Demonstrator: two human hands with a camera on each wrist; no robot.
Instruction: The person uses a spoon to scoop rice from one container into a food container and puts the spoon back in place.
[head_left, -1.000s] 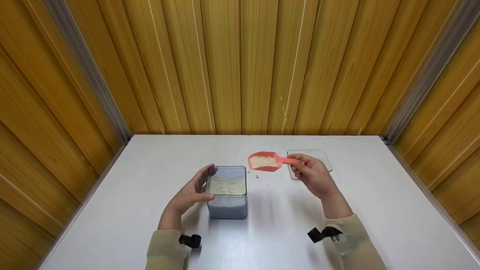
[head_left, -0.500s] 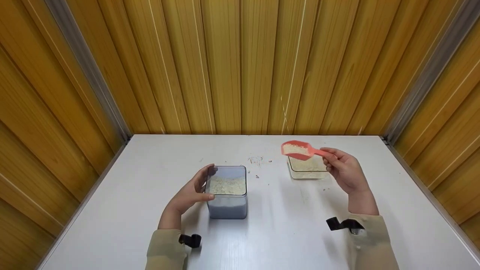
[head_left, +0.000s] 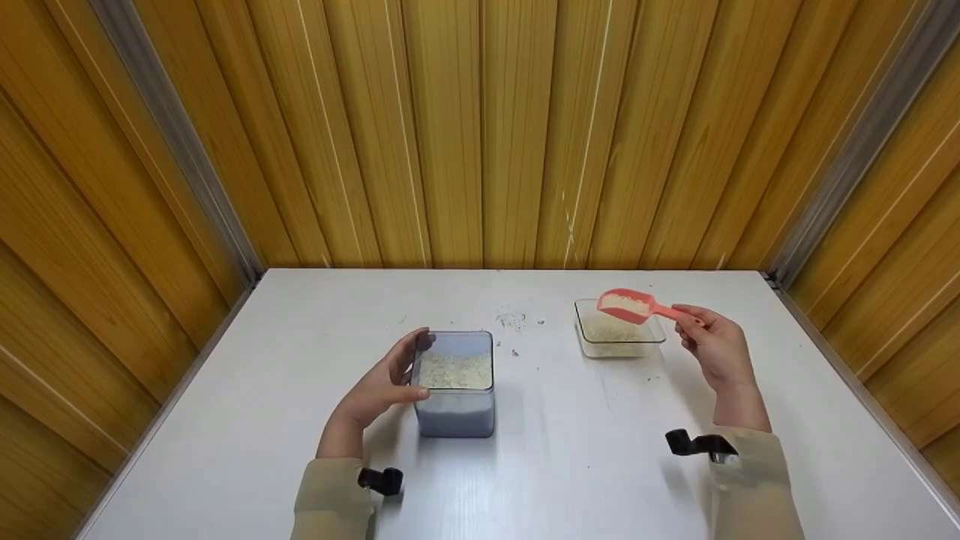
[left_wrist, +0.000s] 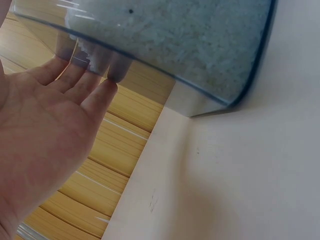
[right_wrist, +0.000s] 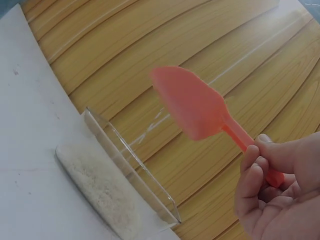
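While the left hand [head_left: 379, 386] grips the tub [head_left: 454, 422] at its side, the right hand [head_left: 718, 346] pinches the scoop [right_wrist: 190, 107] over the dish [head_left: 619, 343], apparently mid-transfer, so the next move seems to call for tipping its rice [head_left: 625, 304] in gently.

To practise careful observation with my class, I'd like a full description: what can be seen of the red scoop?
The scoop is coral-red and looks like smooth plastic, with a broad, raised-sided bowl and a narrow handle. Its open side faces up and carries pale grains. The right hand pinches the handle between thumb and fingers. The bowl is held in the air, pointing away from that hand, above the clear container and apart from it.
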